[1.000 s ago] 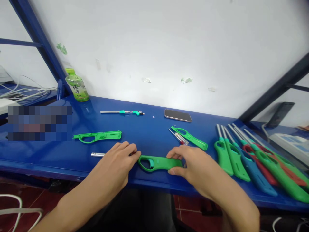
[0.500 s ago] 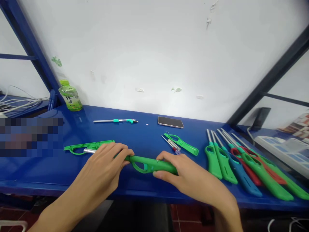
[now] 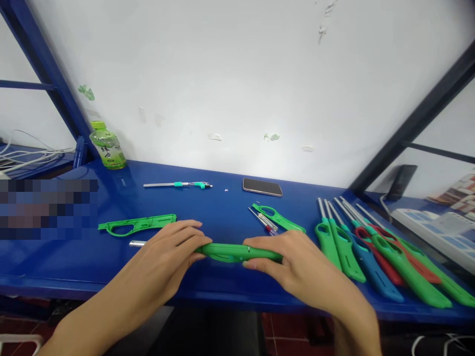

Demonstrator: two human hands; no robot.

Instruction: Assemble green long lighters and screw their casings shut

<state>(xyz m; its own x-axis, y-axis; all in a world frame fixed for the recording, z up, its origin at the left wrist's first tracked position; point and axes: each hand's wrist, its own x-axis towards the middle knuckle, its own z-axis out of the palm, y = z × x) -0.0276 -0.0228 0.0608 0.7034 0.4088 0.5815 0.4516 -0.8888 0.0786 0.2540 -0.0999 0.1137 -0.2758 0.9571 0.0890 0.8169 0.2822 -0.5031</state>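
Counted first: one green lighter (image 3: 226,249) in hand, lower middle of the frame, above or on the blue tabletop (image 3: 208,212) near its front edge; cannot tell whether lifted clear. Gripped at both ends by two hands. At the left end, pinched between thumb and bent fingers of the left hand (image 3: 172,249); at the right end, clasped between thumb and forefinger of the right hand (image 3: 297,254), with the butt partly covered.

Pointing left with the silver tube (image 3: 137,243), visible just beyond the left hand; butt toward the right. Long axis running nearly level across the frame, dipping slightly to the right. Turned narrow edge up, with the trigger loop foreshortened along the lower side.

Also counted: two green half shells, one at left of centre (image 3: 156,222), one right of centre (image 3: 287,220), just behind the right hand. Beside the latter, a small cluster of loose parts (image 3: 265,221), too bunched to count. One metal rod with a teal trigger (image 3: 178,185), left of centre, farther back. One phone (image 3: 262,187), lying flat near the wall. One green-capped bottle (image 3: 108,148), upright at upper left. At lower right, seven lighters (image 3: 351,252) in a row: four green, one blue, two reddish, tubes toward the wall.
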